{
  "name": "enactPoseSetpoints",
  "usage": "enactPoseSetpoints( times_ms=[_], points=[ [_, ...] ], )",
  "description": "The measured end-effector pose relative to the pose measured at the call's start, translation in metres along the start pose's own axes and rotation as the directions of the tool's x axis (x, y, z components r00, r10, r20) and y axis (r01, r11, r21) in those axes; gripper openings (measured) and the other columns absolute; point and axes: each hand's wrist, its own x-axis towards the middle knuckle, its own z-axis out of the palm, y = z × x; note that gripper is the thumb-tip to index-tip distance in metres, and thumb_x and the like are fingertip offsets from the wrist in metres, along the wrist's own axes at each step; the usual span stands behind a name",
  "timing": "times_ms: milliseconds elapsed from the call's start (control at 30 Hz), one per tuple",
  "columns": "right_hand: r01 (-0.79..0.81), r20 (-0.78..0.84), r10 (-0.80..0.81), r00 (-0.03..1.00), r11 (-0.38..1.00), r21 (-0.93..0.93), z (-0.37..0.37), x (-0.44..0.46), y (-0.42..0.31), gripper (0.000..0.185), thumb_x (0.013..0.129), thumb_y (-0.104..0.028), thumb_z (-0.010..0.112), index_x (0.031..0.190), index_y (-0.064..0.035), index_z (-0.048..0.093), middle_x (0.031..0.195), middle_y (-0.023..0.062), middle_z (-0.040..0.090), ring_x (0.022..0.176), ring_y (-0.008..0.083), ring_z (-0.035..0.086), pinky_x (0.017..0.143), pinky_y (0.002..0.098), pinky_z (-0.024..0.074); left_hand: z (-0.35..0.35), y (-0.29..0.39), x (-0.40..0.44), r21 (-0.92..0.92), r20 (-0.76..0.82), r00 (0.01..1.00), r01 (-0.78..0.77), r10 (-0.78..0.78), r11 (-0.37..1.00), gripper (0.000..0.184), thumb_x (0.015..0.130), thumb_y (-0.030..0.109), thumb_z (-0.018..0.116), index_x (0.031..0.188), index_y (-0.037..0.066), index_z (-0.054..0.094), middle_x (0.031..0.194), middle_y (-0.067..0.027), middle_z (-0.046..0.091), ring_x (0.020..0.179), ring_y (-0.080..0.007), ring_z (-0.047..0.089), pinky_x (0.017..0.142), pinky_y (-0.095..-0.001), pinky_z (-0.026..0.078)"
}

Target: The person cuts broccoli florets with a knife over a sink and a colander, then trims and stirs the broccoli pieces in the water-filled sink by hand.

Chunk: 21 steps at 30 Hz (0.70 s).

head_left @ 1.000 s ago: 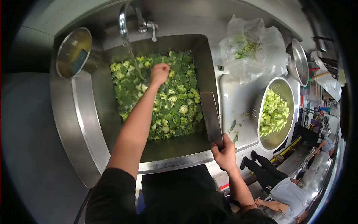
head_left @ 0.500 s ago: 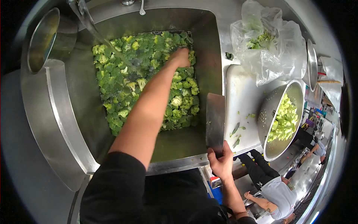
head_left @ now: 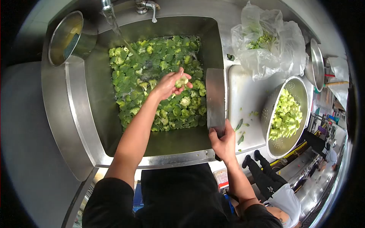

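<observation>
A steel sink (head_left: pixel 178 142) holds water with many floating broccoli florets (head_left: pixel 133 81). Above them my left hand (head_left: pixel 170 85) is turned partly palm up, its fingers curled round a pale green floret (head_left: pixel 181 81). My right hand (head_left: pixel 224 143) grips the handle of a broad cleaver (head_left: pixel 215 100), whose blade stands along the sink's right wall. Water runs from the faucet (head_left: pixel 107 7) into the sink's far left part. Right of the cleaver lies a white cutting board (head_left: pixel 243 104) with small green scraps.
A colander (head_left: pixel 268 114) of light green cut pieces stands at the right, below a plastic bag (head_left: pixel 262 57) of greens and a steel bowl (head_left: pixel 315 64). Another bowl (head_left: pixel 57 45) is at the far left. A person (head_left: pixel 283 199) is at the lower right.
My left hand has come up out of the florets with a piece in its fingers, after moving right and then back. My right hand still holds the cleaver. The camera view has shifted.
</observation>
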Motion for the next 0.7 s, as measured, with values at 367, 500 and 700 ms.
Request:
enactPoseSetpoints(
  times_ms=[367,500,700],
  points=[
    [0.077,0.002,-0.077,0.997,0.997,0.007,0.005,0.002,-0.006,0.013,0.084,-0.005,0.062,0.090,0.0013,0.052,0.072,0.0120,0.062,0.066,0.0152,0.056,0.059,0.0317,0.0477,-0.078,0.031,-0.032,-0.260,-0.597,0.790,-0.357,0.141,0.897,0.042,0.105,0.025,0.050,0.130,-0.009,0.046,0.115,-0.0203,0.056,0.092,-0.0222,0.065,0.078,-0.0327,0.059],
    [0.071,0.006,-0.071,0.997,0.997,-0.003,0.000,-0.004,-0.002,0.014,0.083,-0.005,0.062,0.091,0.0021,0.053,0.075,0.0138,0.064,0.068,0.0170,0.059,0.061,0.0327,0.0490,-0.085,0.051,-0.034,0.005,-0.461,0.863,-0.232,0.208,0.973,0.057,0.105,0.035,0.049,0.140,-0.009,0.038,0.131,-0.0274,0.050,0.108,-0.0286,0.064,0.090,-0.0370,0.057],
    [0.030,0.001,-0.030,1.000,0.996,-0.085,-0.004,-0.010,-0.001,0.016,0.082,-0.006,0.063,0.091,0.0032,0.055,0.079,0.0165,0.068,0.070,0.0200,0.064,0.063,0.0344,0.0506,-0.040,0.035,-0.007,0.665,-0.483,0.875,0.345,0.029,0.663,0.035,0.103,0.031,0.053,0.116,0.002,0.067,0.082,-0.0137,0.067,0.088,-0.0185,0.067,0.083,-0.0393,0.057]
  ],
)
